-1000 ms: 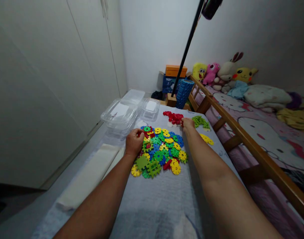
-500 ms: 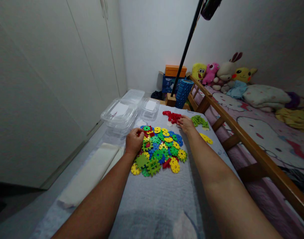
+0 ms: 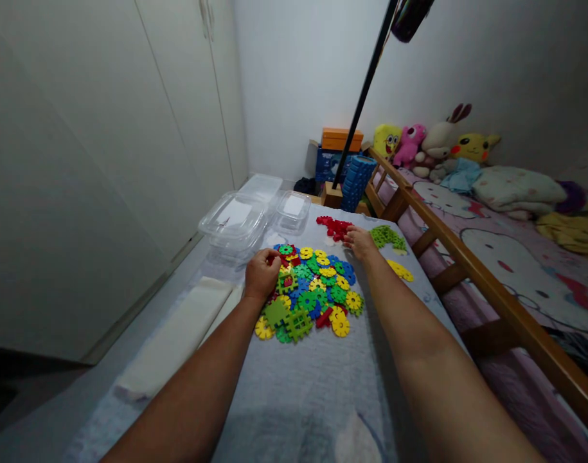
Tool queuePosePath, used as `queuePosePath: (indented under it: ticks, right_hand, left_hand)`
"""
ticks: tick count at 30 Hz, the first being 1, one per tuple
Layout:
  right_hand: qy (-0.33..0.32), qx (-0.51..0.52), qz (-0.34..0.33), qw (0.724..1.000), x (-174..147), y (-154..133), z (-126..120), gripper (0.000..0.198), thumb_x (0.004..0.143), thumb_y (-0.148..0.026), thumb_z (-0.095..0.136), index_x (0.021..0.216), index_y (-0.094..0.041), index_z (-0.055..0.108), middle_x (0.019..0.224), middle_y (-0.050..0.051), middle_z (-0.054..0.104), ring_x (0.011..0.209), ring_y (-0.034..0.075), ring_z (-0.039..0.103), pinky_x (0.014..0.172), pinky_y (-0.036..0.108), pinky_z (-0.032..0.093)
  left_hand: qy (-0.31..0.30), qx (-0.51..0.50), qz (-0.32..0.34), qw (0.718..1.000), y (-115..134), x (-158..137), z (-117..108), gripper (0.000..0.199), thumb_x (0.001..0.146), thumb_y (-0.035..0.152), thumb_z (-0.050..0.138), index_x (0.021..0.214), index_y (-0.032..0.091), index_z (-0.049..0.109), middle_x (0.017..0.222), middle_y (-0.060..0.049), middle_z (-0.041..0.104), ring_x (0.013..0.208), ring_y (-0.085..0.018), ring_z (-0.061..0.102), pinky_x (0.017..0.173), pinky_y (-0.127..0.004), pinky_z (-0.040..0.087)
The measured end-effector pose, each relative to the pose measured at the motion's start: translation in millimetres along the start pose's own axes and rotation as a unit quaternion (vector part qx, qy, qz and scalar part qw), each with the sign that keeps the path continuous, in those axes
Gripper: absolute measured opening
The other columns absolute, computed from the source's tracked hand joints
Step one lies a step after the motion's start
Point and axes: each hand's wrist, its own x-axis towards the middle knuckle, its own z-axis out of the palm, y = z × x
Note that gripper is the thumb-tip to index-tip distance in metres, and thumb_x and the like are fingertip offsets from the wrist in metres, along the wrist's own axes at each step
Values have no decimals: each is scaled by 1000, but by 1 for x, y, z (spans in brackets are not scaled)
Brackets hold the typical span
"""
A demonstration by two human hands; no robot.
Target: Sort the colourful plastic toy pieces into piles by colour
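Red heap (image 3: pixel 335 227), just right of frame centre, long axis roughly left-right, its right end at the nearer right hand (image 3: pixel 360 243), fingers loosely spread; left hand (image 3: pixel 263 273), bunched at mixed pile (image 3: pixel 317 297), grip unclear.

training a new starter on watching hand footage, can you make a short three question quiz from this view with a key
1. Multiple choice: which one-colour group are the fingers of the right hand closest to?
a) green
b) red
c) yellow

2. True or false: the left hand is at the left edge of the mixed-colour pile.

3. Fill in the gap: behind the table, the orange box sits on top of a ____ box.

Key:
1. b, the red pieces
2. True
3. blue, the blue box
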Motion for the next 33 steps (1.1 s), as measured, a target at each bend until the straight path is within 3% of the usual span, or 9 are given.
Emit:
queuePosePath:
  ticks: [10,14,17,20,23,27,30,33]
  right_hand:
    - [-27,64,-14,997,-23,-5,-11,32,61,-16,62,93,-21,62,76,-3,66,66,11,62,56,20,48]
    - [-73,1,-52,996,-56,-7,-20,34,60,-21,68,93,-20,65,89,1,72,69,11,63,58,21,47]
    - [-125,-81,-73,986,-83,-5,-27,30,62,-27,71,91,-19,66,80,1,71,63,12,59,55,22,42]
    - [-198,-192,-96,956,-105,-4,-36,17,68,-28,69,82,-19,67,67,-2,65,58,12,54,54,23,39]
    - [-257,-342,-132,894,-121,-1,-46,7,71,-24,68,75,-19,68,68,-2,63,63,13,54,59,25,40]
    - [-241,-478,-204,820,-131,7,-54,15,69,-19,75,84,-20,71,87,3,68,81,19,60,72,28,44]
    - [-226,-500,-245,799,-134,13,-54,20,72,-17,73,91,-20,72,98,6,69,91,21,61,81,32,47]
    - [-239,-477,-259,805,-137,16,-49,24,76,-15,68,98,-20,73,102,6,70,89,19,62,82,31,48]
  left_hand:
    - [0,0,-4,1000,-1,0,1,19,79,32,55,82,20,70,85,-4,72,83,-21,66,81,-32,52]
    - [-4,-1,-8,1000,-1,1,2,19,79,32,56,83,21,70,85,-4,72,84,-21,66,81,-32,52]
    - [-4,-1,-8,1000,-2,1,2,18,79,32,56,83,21,70,84,-4,72,84,-21,66,81,-31,52]
    - [-2,4,-5,1000,-1,0,2,17,79,31,56,82,21,70,84,-4,72,83,-20,66,83,-31,52]
    - [0,9,0,1000,0,0,1,17,79,30,56,80,21,70,85,-4,73,83,-20,66,85,-32,51]
    - [-2,3,-1,1000,1,-1,0,18,79,31,56,81,20,70,85,-4,73,82,-20,67,85,-31,51]
    - [-2,0,-2,1000,1,-1,0,18,79,31,56,81,20,70,87,-4,74,83,-20,67,86,-31,52]
    - [-1,-2,-4,1000,0,-1,0,18,78,31,56,81,20,70,88,-4,74,84,-20,67,86,-31,52]
